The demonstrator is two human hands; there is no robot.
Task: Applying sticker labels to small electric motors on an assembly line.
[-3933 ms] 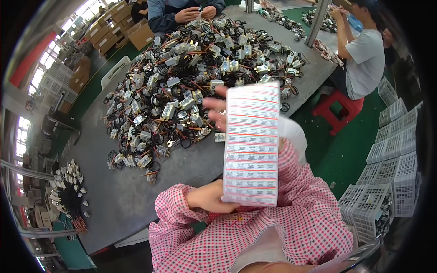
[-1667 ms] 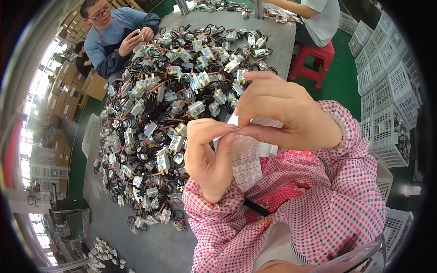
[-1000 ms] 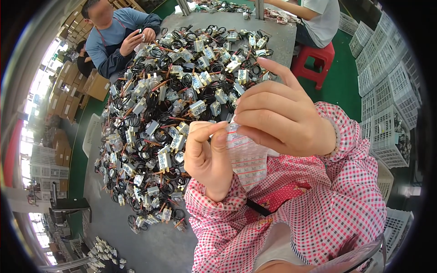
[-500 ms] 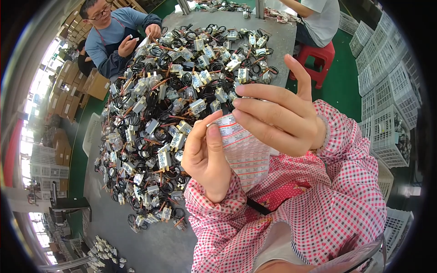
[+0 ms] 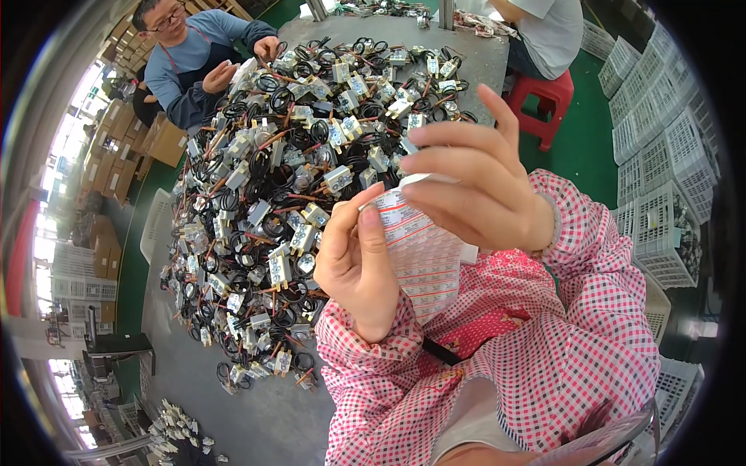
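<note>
My left hand point(image 5: 356, 268) pinches the upper left corner of a sheet of stickers point(image 5: 423, 272) between thumb and forefinger. The sheet is white with orange-red lines and rows of small print, and it hangs down in front of my chest. At its top edge a small white sticker point(image 5: 426, 179) curls up at the fingertips of my right hand point(image 5: 486, 182). The right fingers are bent around it, with one finger raised; the thumb is hidden behind them. Beyond both hands lies a large heap of small grey box-shaped parts point(image 5: 280, 270) with coiled black cables.
The heap covers much of the grey table point(image 5: 268, 419). Across it, on the left, a co-worker in blue sleeves point(image 5: 186, 101) handles something white. Another person sits on a red stool point(image 5: 544, 101) at the far right. Stacked white crates point(image 5: 660, 225) stand to the right.
A white sticker now shows lifted at my right fingertips, where none stood up before. My right hand has shifted slightly and its fingers have curled. The co-worker's hands moved a little.
</note>
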